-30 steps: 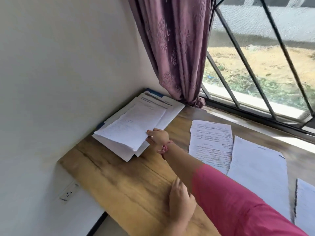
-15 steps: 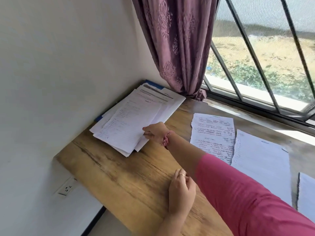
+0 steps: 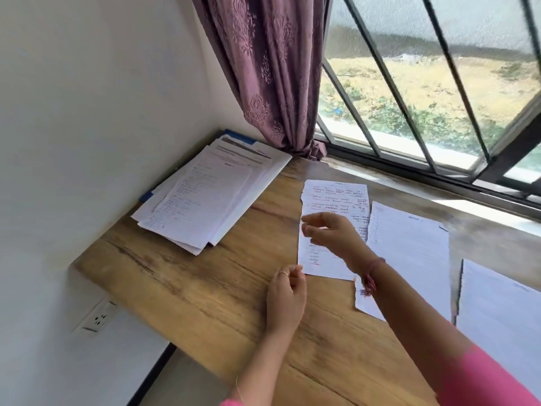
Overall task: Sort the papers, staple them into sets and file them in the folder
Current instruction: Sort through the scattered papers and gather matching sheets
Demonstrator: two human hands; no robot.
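A stack of handwritten and printed papers [image 3: 205, 200] lies on a blue folder [image 3: 237, 135] at the desk's far left corner. Three separate sheets lie in a row to the right: a handwritten page [image 3: 333, 197], a lined page [image 3: 409, 247] and a blank-looking page [image 3: 503, 317]. My right hand [image 3: 330, 232] hovers above the handwritten page, its fingers loosely curled and holding nothing. My left hand [image 3: 285, 297] rests on the wooden desk [image 3: 181, 288] near the front, with relaxed fingers and nothing in it. No stapler is in view.
A white wall runs along the desk's left side, with a wall socket [image 3: 98, 317] below the desktop. A purple curtain [image 3: 269, 71] hangs at the back corner. A barred window [image 3: 424, 92] and its sill border the far right.
My right hand has let go of the top sheet on the stack and moved right, over the handwritten page. The sheet now lies flat on the stack.
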